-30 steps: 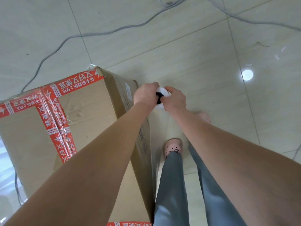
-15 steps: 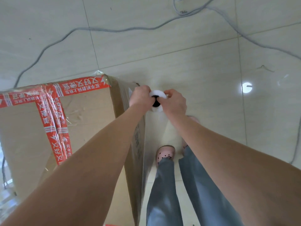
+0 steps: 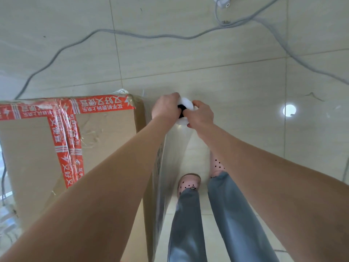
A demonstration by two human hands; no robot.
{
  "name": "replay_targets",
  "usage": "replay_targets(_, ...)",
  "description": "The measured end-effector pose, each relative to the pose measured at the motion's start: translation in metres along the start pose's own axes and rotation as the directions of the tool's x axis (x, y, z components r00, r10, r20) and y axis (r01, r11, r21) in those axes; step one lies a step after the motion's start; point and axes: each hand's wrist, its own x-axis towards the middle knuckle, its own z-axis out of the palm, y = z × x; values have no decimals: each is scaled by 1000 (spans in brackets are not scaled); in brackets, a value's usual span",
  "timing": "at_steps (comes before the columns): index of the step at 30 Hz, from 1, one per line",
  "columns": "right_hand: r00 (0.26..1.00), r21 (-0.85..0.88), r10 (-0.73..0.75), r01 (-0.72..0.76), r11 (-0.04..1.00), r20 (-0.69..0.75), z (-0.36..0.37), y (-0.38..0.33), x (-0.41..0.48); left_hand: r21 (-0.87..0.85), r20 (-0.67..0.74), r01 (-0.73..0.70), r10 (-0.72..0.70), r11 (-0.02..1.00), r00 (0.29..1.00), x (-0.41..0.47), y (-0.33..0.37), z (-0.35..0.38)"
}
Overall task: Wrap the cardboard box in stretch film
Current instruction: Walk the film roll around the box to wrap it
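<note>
A tall cardboard box [image 3: 105, 129] with red printed tape on its top stands at the left. Beside its right side an upright roll of stretch film [image 3: 186, 104] shows its white end with a dark core. My left hand [image 3: 166, 107] and my right hand [image 3: 201, 115] both grip the top of the roll. A clear sheet of film [image 3: 177, 148] runs down from the roll along the box's right side. Some film clings over the box's top corner.
Grey cables [image 3: 132, 35] snake across the tiled floor beyond the box, with a white plug [image 3: 222, 1] at the top. My legs in blue jeans and pink clogs [image 3: 188, 183] stand right of the box. A light reflection [image 3: 289, 110] shines on the floor.
Both hands with the roll have moved along the box's right side toward its far corner, and my view has shifted so the box lies further left and lower.
</note>
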Motion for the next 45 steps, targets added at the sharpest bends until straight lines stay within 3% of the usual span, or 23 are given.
replay_targets(6, 999, -2, 27, -27, 1000, 22, -8, -5, 4, 149, 45, -48, 41, 988, 998, 10, 14, -7)
replay_targets(12, 995, -59, -96, 96, 994, -8, -19, -18, 11, -66, 17, 98, -97, 993, 995, 15, 15, -16)
replay_targets(17, 992, 6, -125, 125, 992, -22, -15, -32, 18, -250, 9, 265, -272, 931, 962, 19, 9, -30)
replay_targets(21, 992, 15, -124, 124, 992, -4, -12, -44, 24, -57, -8, 259, -260, 964, 965, 19, 18, -37)
replay_targets(27, 996, -15, -83, 83, 996, 20, -15, -46, 23, 178, -49, -33, 42, 984, 998, 22, 29, -32)
replay_targets(34, 991, -154, -120, 129, 980, 63, -7, -65, 27, 281, 34, -70, 63, 957, 997, 42, 25, -53)
replay_targets(38, 989, -199, -120, 134, 971, 81, -8, -87, 33, 194, 58, -23, 12, 981, 998, 56, 20, -69)
replay_targets(45, 995, -127, -97, 101, 987, 30, 1, -110, 47, -53, 78, 202, -198, 978, 977, 81, -2, -89)
